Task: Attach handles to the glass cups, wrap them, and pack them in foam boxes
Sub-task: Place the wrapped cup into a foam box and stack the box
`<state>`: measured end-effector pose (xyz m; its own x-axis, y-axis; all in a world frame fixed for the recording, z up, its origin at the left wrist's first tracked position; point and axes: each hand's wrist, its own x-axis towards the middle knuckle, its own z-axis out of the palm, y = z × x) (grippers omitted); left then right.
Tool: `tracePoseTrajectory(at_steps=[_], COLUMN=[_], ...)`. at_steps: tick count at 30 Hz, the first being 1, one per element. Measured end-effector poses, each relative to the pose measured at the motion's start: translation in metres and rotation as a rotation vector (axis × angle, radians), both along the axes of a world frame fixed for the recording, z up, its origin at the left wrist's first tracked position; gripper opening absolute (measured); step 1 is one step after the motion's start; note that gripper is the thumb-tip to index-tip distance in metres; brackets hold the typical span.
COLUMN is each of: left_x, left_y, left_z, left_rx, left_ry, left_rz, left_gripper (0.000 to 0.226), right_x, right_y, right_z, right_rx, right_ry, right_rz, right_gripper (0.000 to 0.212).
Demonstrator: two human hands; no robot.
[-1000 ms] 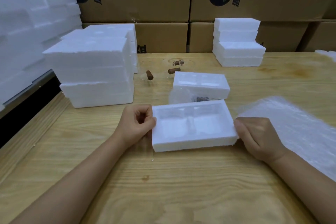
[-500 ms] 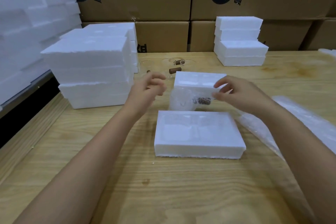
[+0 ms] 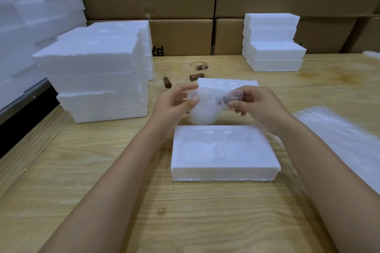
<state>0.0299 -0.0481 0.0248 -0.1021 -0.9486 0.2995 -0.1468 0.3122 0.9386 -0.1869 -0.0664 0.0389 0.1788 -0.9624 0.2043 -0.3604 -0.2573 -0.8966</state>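
Bubble-wrapped cup (image 3: 202, 112) is held up just behind an open foam box (image 3: 224, 172).
The wrap is pinched between curled fingers of the left hand (image 3: 174, 104) and right hand (image 3: 258, 107).

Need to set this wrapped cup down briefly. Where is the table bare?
Bare wood: left of the foam tray, before the tall foam stack; the near edge, in front of that tray; far right, between the small foam stack and bubble wrap sheet. Crowded: behind the wrapped cup, among glass cups and brown handles.
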Motion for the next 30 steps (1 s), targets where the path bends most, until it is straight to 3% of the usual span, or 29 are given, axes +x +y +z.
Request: tracePoseTrajectory(at_steps=[4, 10, 12, 15, 18, 24, 30], left_x=[0.002, 0.006, 0.005, 0.004, 0.006, 0.011, 0.010], left_y=[0.002, -0.002, -0.003, -0.006, -0.006, -0.004, 0.001], left_z=[0.010, 0.015, 0.014, 0.013, 0.012, 0.014, 0.016], left_rx=[-0.042, -0.019, -0.006, 0.018, 0.045, 0.118, 0.150], left_ry=[0.077, 0.086, 0.051, 0.038, 0.051, 0.041, 0.064], left_rz=[-0.085, -0.171, -0.128, -0.017, -0.039, -0.051, -0.053], left_gripper=[0.050, 0.089, 0.082, 0.055, 0.031, 0.034, 0.040], right_x=[0.000, 0.000, 0.000, -0.002, -0.002, -0.002, -0.001], right_y=[0.001, 0.004, 0.005, 0.005, 0.006, 0.006, 0.006], right_z=[0.008, 0.016, 0.017, 0.018, 0.019, 0.018, 0.018], right_rx=[-0.018, 0.111, 0.146, 0.193, 0.301, 0.494, 0.508], right_ry=[-0.175, -0.285, -0.280, -0.228, -0.197, -0.179, -0.237], right_rz=[0.008, -0.029, -0.061, -0.085, -0.092, -0.062, -0.035], right_gripper=[0.011, 0.027, 0.031, 0.037, 0.043, 0.045, 0.042])
